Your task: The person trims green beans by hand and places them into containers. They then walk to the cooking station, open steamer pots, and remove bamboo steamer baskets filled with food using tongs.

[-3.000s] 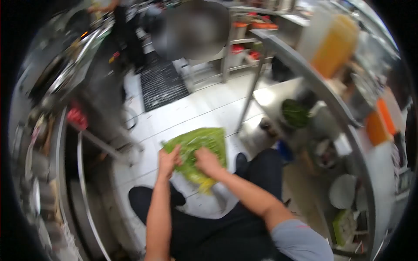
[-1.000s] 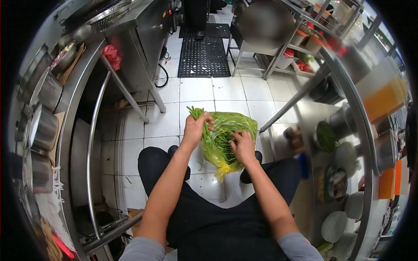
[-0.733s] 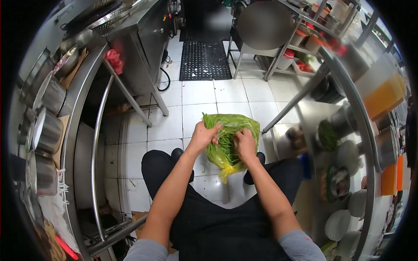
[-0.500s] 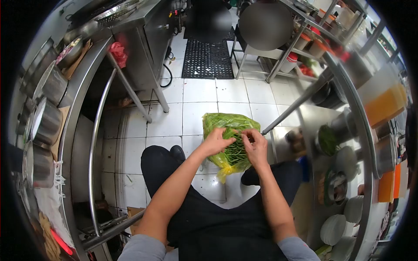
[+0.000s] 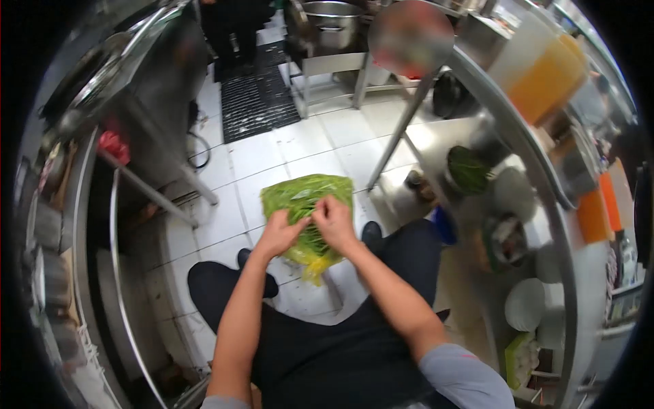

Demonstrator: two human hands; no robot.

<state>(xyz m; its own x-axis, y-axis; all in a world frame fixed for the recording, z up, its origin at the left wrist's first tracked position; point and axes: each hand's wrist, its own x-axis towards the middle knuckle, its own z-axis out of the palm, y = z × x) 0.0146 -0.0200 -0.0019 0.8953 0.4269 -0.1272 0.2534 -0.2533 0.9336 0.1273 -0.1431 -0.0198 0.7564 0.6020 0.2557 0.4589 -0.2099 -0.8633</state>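
kitchen, wide bent view, narrow aisle. floor point(image 5: 235, 208) of pale square tiles with dark joints, a few scraps on it. along the right, one steel rack point(image 5: 507, 114), its lower shelf loaded. upper left, one steel cabinet point(image 5: 160, 88) on legs; below it a long steel surface point(image 5: 80, 198), at least two pots point(image 5: 51, 279) on it, blurred. person seated low, black apron, grey sleeves, two knees apart. at the back a second person point(image 5: 231, 34), dark clothes, by one black rubber mat point(image 5: 255, 105) with holes.

one clear yellow-green plastic bag point(image 5: 279, 194), opened out between and just beyond the knees, over the tiles; cannot tell if it rests on them. in it a heap of thin green stalks point(image 5: 310, 242), too many to count.

one large steel pot point(image 5: 334, 27) on a stand at the back. one tall tub of orange liquid point(image 5: 548, 82) on the rack. lower shelf: one bowl of dark greens point(image 5: 469, 170), at least one stack of white plates point(image 5: 524, 303).

hands, two, both above the stalks, nearly meeting. left hand point(image 5: 279, 233) half curled, thumb reaching toward the other. right hand point(image 5: 334, 221) more closed, fingertips drawn together. cannot tell whether either grips a stalk.

smallest: one yellow knot point(image 5: 313, 269) at the bag's near end.
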